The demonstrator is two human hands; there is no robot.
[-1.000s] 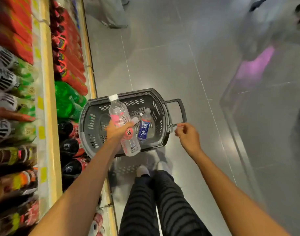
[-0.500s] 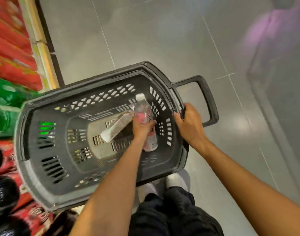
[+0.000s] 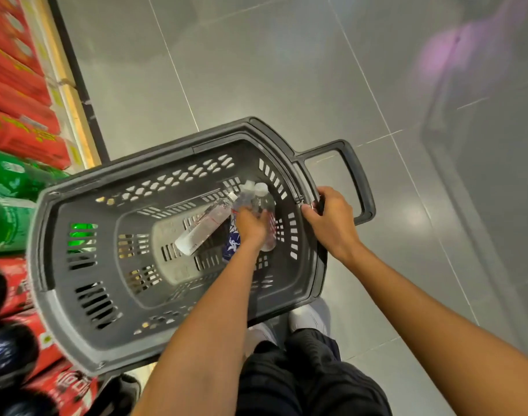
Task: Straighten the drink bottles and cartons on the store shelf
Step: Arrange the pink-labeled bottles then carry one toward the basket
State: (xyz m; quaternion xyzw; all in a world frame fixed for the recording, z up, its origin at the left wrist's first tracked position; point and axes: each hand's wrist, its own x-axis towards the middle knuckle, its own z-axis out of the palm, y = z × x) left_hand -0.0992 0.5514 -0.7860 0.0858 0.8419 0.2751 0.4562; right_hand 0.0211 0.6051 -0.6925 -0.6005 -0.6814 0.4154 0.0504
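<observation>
While I look straight down, the shelf runs along the left of the basket, and there are the drinks: red cartons packed in rows beyond the basket's far left corner, green bottles right against its left rim, dark bottles and more red packs off its near left corner.

Now into the basket itself. A clear bottle lies flat on the basket floor, tipped diagonally, cap toward the far wall. Just right of it, a blue-label bottle pokes out from under my left hand. That hand is down inside the basket, fingers curled round the pink-label bottle, cap pointing at the far wall, pressed close to the basket's right wall. Whether the blue one is also in that grip, I cannot tell.

On to the basket's right rim: my right hand has it, fingers wrapped tight over the edge at the base of the handle, which sticks out to the right. Below the basket's near rim, my white shoes on grey floor tiles.
</observation>
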